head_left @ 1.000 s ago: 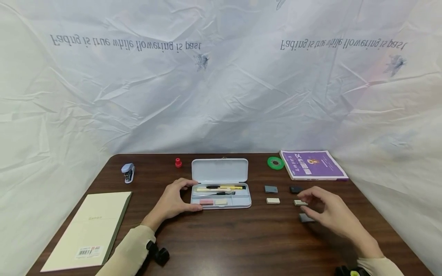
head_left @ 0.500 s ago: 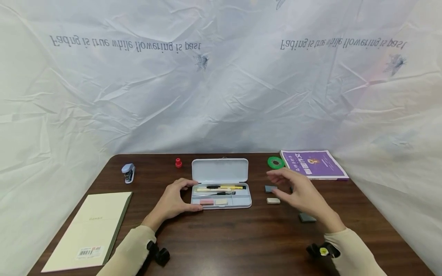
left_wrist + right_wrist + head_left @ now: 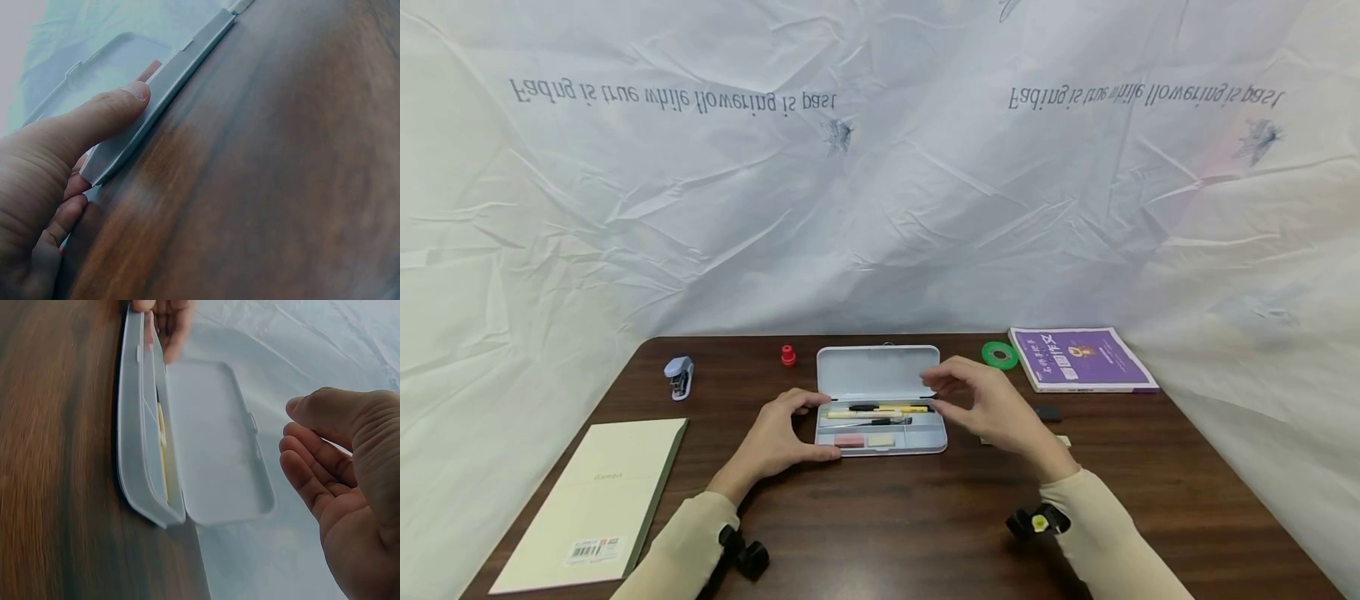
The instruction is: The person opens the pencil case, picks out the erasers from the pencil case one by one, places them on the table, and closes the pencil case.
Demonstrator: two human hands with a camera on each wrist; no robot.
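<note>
An open pale-blue pencil case stands at mid-table, its lid leaning back. Pens lie in the rear compartment. A pink eraser and a whitish eraser are in the front one. My left hand grips the left end of the case, thumb on the front wall. Above its right end hovers my right hand, fingers loosely bent and apart from the thumb. Nothing shows between them in the right wrist view, where the hand is clear of the lid.
Behind my right hand, a dark block and a whitish block are partly covered. Green tape and a purple book lie back right. At left are a stapler, a red knob-shaped piece and a cream notebook.
My right hand has moved left from the small blocks to the right end of the pencil case. My left hand keeps its grip on the case, unmoved.
</note>
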